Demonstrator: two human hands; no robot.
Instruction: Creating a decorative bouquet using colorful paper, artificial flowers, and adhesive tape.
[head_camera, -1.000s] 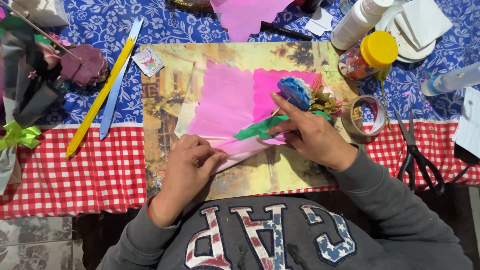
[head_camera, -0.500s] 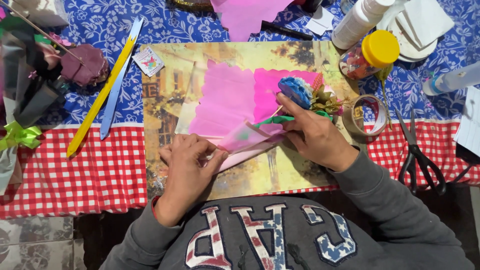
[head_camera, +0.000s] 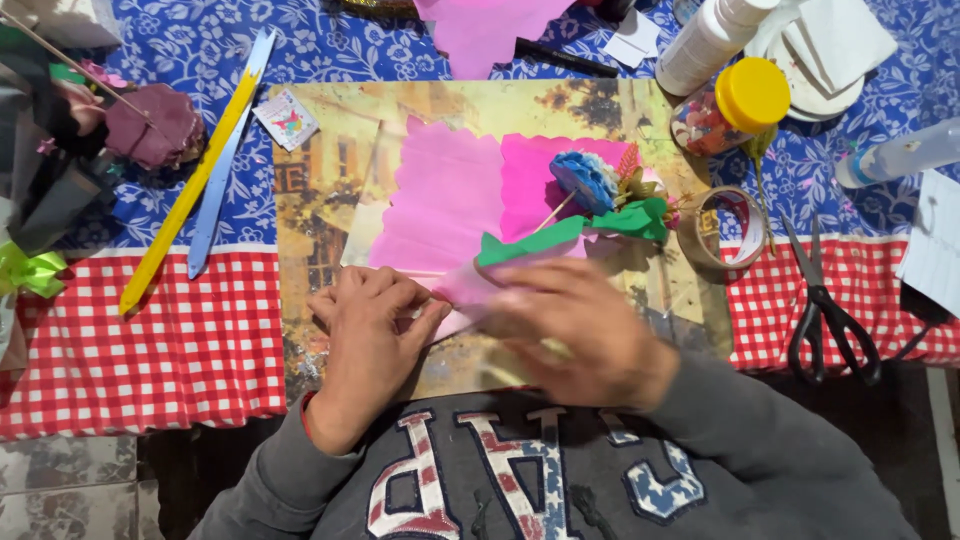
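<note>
My left hand (head_camera: 372, 325) pinches the near corner of a pink crepe paper sheet (head_camera: 450, 200) that lies on a printed picture board (head_camera: 320, 170). My right hand (head_camera: 575, 325), blurred by motion, rests on the folded near edge of the same pink paper. Just beyond it lies a blue paper flower (head_camera: 588, 180) on a thin stick with green paper leaves (head_camera: 570, 233), partly on the pink sheet.
Black scissors (head_camera: 825, 310) and a tape roll (head_camera: 722, 228) lie to the right. A yellow-lidded jar (head_camera: 735, 105) and a white bottle (head_camera: 710, 40) stand at the back right. Yellow and blue rulers (head_camera: 200, 170) lie left, beside dark wrapping and a green ribbon (head_camera: 30, 270).
My right hand has left the blue flower and come down onto the pink paper's near edge. The flower now lies free with its green leaves showing. My left hand has hardly moved.
</note>
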